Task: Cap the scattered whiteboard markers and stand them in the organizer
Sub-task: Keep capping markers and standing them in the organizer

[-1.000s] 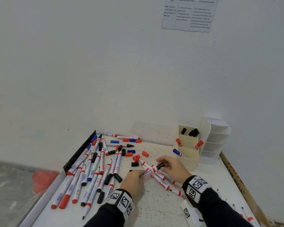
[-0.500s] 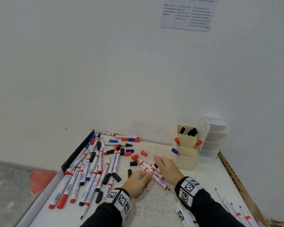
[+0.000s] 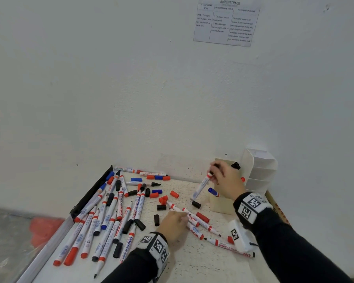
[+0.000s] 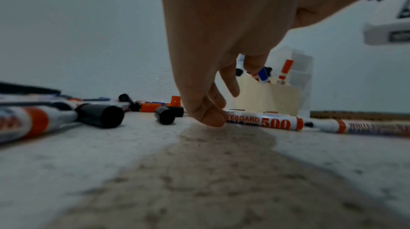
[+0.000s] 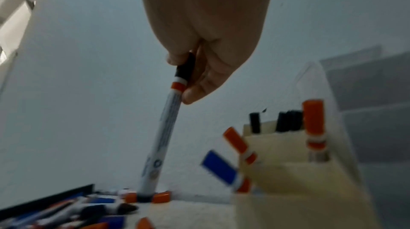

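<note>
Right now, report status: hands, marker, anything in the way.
Right hand grips a black-capped marker by the cap, beside the organizer. Left hand pinches a marker on the table. Loose caps and markers scattered; path clear.

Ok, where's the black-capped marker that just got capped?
The right hand holds the black-capped marker by its cap end, above the table, just left of the cream organizer.

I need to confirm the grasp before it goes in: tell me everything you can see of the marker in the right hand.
The marker has a white printed barrel, an orange band below a black cap, and a dark base. It looks like plastic. The right hand grips its capped top, cap up, barrel tilted. It hangs in the air left of the organizer, not yet inside.
</note>
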A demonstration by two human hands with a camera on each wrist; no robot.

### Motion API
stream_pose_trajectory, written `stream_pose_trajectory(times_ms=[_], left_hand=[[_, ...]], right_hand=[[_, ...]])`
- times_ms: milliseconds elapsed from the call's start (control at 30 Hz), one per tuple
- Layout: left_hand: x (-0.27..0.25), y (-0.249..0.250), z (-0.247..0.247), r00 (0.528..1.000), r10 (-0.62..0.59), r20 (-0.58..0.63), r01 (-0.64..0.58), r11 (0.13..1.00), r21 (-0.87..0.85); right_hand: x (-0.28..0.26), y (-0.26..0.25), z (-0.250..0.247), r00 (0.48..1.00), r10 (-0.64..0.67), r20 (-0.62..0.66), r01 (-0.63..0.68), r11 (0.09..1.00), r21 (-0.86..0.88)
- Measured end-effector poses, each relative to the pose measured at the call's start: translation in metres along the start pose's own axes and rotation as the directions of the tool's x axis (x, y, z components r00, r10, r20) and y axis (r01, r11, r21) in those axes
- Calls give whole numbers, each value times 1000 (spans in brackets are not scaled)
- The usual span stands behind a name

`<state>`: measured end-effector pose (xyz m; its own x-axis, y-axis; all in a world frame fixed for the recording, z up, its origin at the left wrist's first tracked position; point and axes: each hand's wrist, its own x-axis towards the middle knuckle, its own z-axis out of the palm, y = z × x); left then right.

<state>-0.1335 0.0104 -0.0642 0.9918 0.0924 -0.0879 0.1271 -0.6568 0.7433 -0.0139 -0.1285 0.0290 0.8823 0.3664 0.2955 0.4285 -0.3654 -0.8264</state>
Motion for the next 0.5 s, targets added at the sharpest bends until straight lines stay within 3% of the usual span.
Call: stream_pose_trajectory(times_ms=[67,167,300,500], left_hand=[[3,-4,8,1000,-21,13,20,994,104],[4,-12,19,988,-26,151,-20,956,294],[9,-13,21,999,2,45,-14,962,274],[15,-11,17,999,6,50,-21,955,295]], right_hand=[[11,7,-16,991,7,-136,-17,997,-69],[19,19,-36,957,0,-289,-47,987,-153],[16,29,-45,950,-24,-312,-54,969,-239],[17,34,-43,930,-74,-360,2,981,-195]])
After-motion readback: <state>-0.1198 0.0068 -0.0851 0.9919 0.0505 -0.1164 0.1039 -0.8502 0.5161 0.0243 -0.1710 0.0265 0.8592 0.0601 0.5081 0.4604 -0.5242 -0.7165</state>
